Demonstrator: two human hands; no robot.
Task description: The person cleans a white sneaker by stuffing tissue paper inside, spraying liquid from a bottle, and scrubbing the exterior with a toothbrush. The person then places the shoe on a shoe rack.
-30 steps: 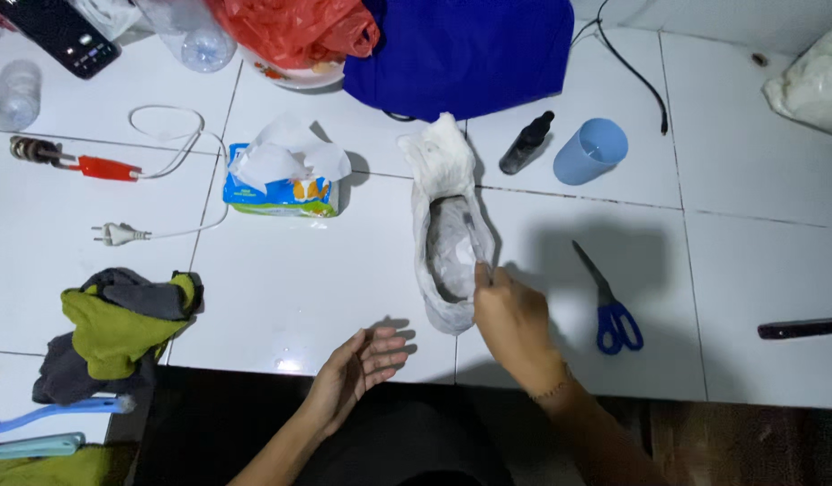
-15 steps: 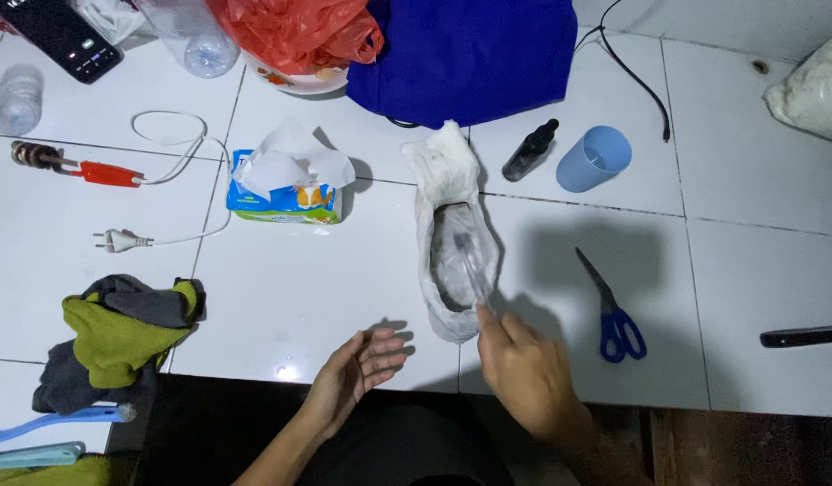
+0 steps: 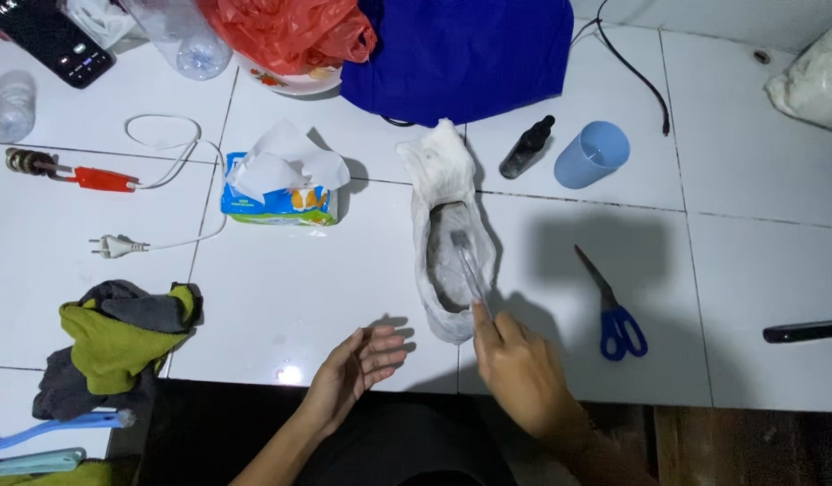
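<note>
From the head view I see my right hand point(image 3: 522, 371) pinching the near end of a thin clear plastic stick-like tool point(image 3: 468, 261), its far end lying inside a white shoe wrapped in a translucent plastic bag point(image 3: 450, 236). The shoe lies on the white tiled floor point(image 3: 281, 297), toe toward me, directly ahead of my lap, which keeps its opening within easy reach of that hand. My left hand point(image 3: 357, 367) is released, fingers loosely spread, palm turned inward, hovering just beside the shoe's near end and holding nothing.

Blue-handled scissors point(image 3: 614, 310) lie to the right of the shoe, apart from it. Further off stand a light blue plastic cup point(image 3: 592, 154) and a small dark dropper bottle point(image 3: 527, 148), near each other. A soft pack of white tissues point(image 3: 279, 187) sits left of the shoe (one sheet pulled up, ready to grab). A crumpled green and grey cloth point(image 3: 114, 337) lies at far left.
</note>
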